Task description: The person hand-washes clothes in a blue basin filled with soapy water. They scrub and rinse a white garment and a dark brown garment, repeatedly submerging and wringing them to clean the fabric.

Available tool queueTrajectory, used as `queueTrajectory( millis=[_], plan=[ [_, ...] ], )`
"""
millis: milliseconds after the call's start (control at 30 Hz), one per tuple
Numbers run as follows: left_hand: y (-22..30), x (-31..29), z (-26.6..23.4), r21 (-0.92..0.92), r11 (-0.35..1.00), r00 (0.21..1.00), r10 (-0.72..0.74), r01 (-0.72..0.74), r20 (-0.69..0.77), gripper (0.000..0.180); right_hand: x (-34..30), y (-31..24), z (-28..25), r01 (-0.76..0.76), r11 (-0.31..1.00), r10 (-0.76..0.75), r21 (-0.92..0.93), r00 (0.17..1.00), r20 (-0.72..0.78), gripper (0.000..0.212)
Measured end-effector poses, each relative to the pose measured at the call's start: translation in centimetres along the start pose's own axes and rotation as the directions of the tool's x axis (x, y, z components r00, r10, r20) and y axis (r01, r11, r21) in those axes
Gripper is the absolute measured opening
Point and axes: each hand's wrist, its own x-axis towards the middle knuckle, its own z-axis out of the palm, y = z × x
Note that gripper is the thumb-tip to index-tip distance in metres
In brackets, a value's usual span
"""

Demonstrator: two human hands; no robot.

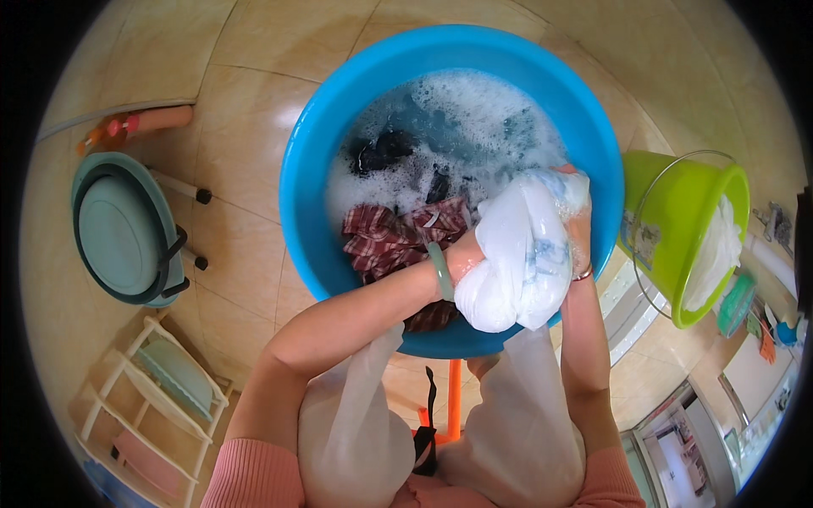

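A bunched, wet white cloth point(518, 254) with a pale blue print is held up over the near right side of a large blue tub point(306, 190). My left hand point(464, 256), a pale green bangle at its wrist, grips the cloth from the left; its fingers are hidden in the folds. On the cloth's other side my right hand point(578, 224) is closed around it. Beside my left wrist, a red plaid garment point(385, 239) lies partly out of the soapy water point(461, 114). Farther back, dark fabric point(381, 151) pokes through the foam.
To the right stands a lime green bucket point(682, 220) with a wire handle and white fabric inside. A grey-green basin point(127, 233) sits on the left, above a white rack point(135, 406) holding more basins. An orange stool leg point(455, 398) shows between my knees.
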Motion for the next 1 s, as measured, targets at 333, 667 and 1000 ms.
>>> queueTrajectory(
  millis=[333, 667, 1000],
  plan=[
    [-2.9, 3.3, -4.8, 0.12, 0.948, 0.955, 0.294, -0.295, 0.021, 0.047, 1.0, 3.0, 1.0, 0.235, 0.837, -0.336, -0.493, 0.933, -0.127, 0.045],
    [2.6, -1.1, 3.8, 0.446, 0.894, 0.983, 0.119, -0.045, -0.14, 0.056, 1.8, -0.4, 1.5, 0.199, 0.832, -0.223, -0.517, 0.975, 0.015, 0.071],
    [3.2, 1.0, -0.7, -0.488, 0.851, 0.973, -0.1, 0.192, 0.207, 0.037, 2.6, -1.8, -2.0, 0.002, 0.978, -0.056, 0.208, 0.965, 0.256, 0.097]
  ],
)
